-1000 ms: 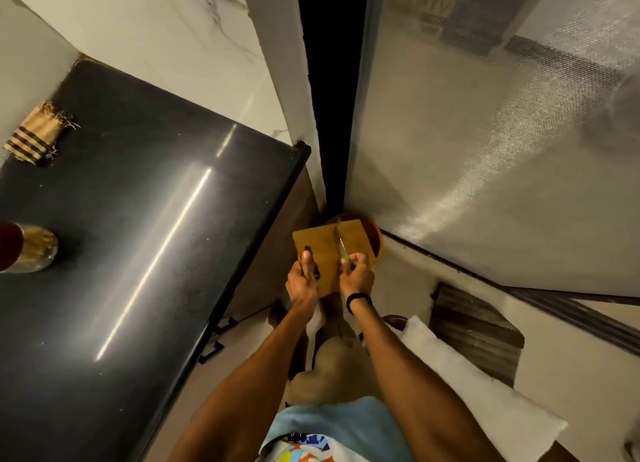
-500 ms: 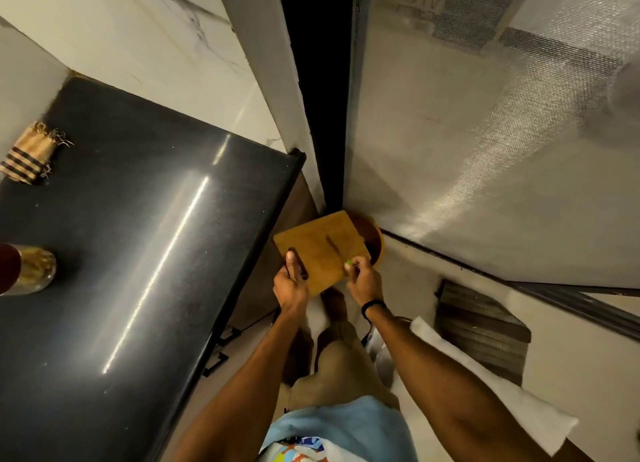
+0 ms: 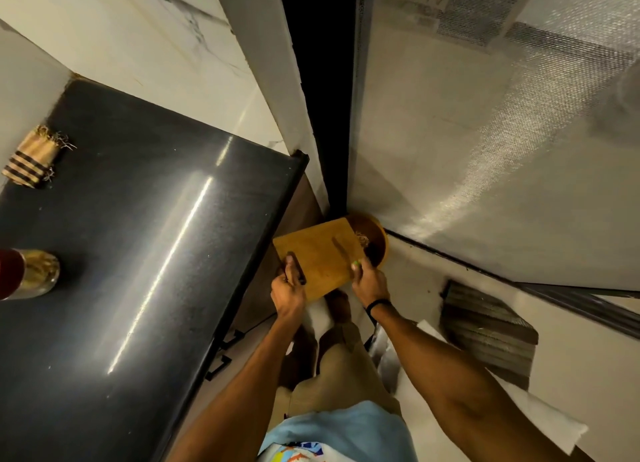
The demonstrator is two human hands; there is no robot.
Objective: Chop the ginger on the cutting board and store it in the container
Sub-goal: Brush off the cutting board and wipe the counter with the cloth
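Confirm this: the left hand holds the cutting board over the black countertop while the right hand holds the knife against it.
Wrong in one point. The head view shows the cutting board off the black countertop, to its right, over the brown bowl in the corner. The left hand does hold it, and the right hand holds the knife against it.

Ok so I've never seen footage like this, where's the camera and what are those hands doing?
No machine here: the camera sits on a person's head and looks down at their own arms. The left hand grips the handle of a wooden cutting board, whose far edge overlaps a brown container. The right hand holds a green-handled knife, blade on the board. Pale shreds, likely ginger, lie in the container. On the left, a black counter carries a jar and a striped cloth.
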